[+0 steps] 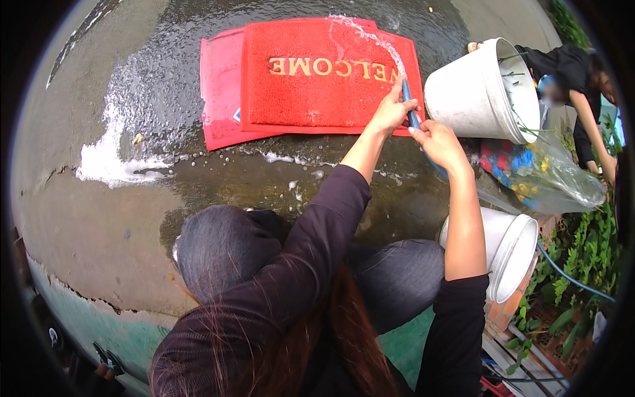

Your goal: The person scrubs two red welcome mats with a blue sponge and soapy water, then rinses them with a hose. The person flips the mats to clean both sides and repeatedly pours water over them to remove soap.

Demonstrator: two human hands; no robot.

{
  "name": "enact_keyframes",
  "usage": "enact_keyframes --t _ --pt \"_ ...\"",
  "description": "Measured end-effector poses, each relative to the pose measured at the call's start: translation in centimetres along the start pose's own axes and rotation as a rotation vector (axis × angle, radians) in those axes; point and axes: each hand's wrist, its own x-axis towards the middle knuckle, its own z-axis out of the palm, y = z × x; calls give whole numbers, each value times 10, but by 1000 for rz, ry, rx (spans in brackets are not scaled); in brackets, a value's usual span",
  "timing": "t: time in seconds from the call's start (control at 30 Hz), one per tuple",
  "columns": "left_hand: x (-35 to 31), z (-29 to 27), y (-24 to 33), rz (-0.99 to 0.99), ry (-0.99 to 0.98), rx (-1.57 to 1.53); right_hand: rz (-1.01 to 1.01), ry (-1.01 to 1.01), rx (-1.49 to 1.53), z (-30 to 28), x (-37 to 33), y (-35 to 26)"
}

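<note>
A blue hose [413, 118] points away from me, and water arcs from its end onto a red doormat [311, 99] with raised yellow lettering. Near the hose's mouth, my left hand [391, 111] grips it with the fingers around it. Lower down, my right hand [442, 142] is closed on the same hose, with its thumb along it. The doormat lies over a second, smooth red mat [221, 86], whose left side sticks out from beneath. Both mats rest flat on wet concrete.
To the right lie a large white bucket [460, 89] on its side and another white bucket [509, 255]. Between them is a clear plastic bag [562, 175] with colourful contents. Another person [582, 86] is at the far right. Foam [112, 159] spreads on the left; plants [575, 264] edge the right.
</note>
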Motion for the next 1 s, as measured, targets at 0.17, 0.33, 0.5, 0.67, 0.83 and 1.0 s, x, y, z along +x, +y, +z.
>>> enact_keyframes --t 0.17,0.33,0.5,0.67,0.83,1.0 --pt "14 9 -8 33 -45 -84 -20 39 -12 -5 -6 4" --pt "17 15 -5 -87 -111 -91 -32 65 -32 -7 -9 12" --pt "16 12 -7 -69 -107 -106 -67 89 -15 -4 -8 15" --pt "11 4 -6 -15 -21 -54 -96 44 -14 -2 -2 9" --pt "1 -9 -5 22 133 8 -56 102 255 13 23 6" --pt "-14 -27 -12 114 276 119 -103 150 572 51 64 -17"
